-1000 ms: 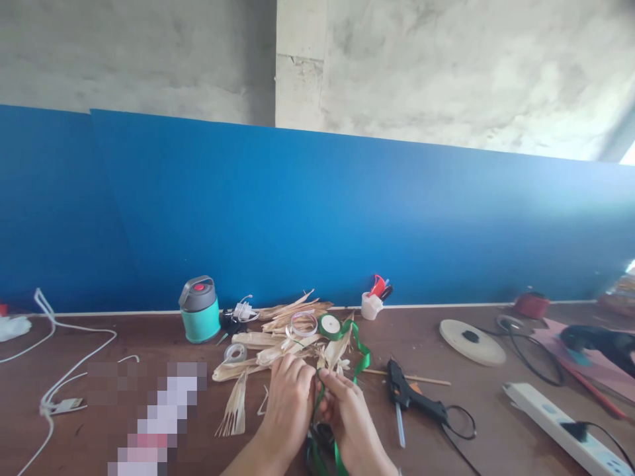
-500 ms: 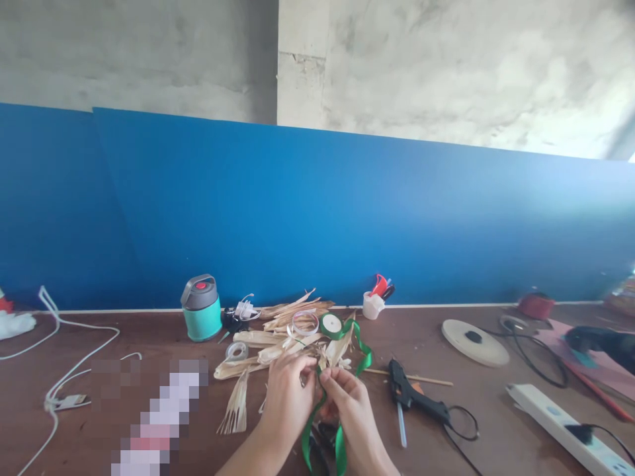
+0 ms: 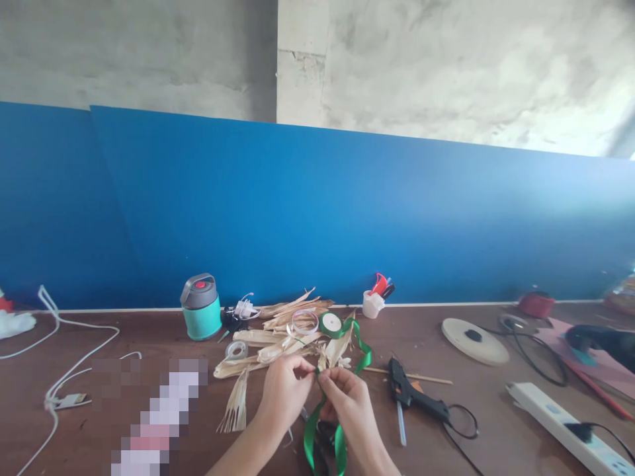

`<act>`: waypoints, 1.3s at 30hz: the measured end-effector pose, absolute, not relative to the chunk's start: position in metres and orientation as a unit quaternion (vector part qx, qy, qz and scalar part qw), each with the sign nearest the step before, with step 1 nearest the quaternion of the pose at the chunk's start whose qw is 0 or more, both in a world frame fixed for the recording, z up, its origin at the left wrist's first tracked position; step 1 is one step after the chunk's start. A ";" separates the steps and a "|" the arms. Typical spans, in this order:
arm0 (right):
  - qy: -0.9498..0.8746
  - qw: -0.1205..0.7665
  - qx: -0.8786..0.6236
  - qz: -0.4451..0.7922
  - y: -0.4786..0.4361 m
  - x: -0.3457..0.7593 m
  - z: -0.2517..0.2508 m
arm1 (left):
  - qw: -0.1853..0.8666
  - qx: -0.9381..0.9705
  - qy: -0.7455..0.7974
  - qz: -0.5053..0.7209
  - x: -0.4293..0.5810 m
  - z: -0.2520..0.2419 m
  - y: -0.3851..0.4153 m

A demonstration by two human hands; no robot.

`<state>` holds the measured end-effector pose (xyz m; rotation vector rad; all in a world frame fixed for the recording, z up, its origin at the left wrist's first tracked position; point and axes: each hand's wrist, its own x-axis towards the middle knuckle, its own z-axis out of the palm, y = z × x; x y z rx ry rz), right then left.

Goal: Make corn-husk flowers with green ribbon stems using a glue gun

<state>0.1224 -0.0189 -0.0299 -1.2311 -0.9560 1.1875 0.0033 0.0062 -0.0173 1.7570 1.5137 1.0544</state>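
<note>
My left hand (image 3: 284, 390) and my right hand (image 3: 350, 402) meet low in the middle of the view, fingers pinched together on a green ribbon (image 3: 311, 441). The ribbon hangs in two strands below my hands and runs up to a green ribbon spool (image 3: 330, 324) behind them. Just beyond my fingers lies a heap of dried corn husks (image 3: 278, 337), with a frayed husk piece (image 3: 238, 404) to the left. A black glue gun (image 3: 411, 395) lies right of my right hand.
On the brown table (image 3: 149, 344) stand a teal flask (image 3: 200, 308), tape rolls (image 3: 237, 350), a white cup of pens (image 3: 373, 301), a round wooden disc (image 3: 473, 341), a white power strip (image 3: 565, 426) and white cables (image 3: 64, 373). A blue panel (image 3: 317, 218) backs the table.
Both hands have risen slightly and drawn together on the ribbon; my left fingers went from flat over the husks to a pinch. The ribbon strands now hang lower.
</note>
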 end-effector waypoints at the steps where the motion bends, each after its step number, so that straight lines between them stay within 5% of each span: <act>1: -0.410 0.557 -0.524 0.498 -0.019 0.123 -0.030 | 0.295 0.658 0.570 0.395 0.003 -0.017 0.006; 39: -0.466 0.568 -0.510 0.449 -0.026 0.123 -0.028 | 0.285 0.667 0.562 0.396 0.003 -0.017 0.006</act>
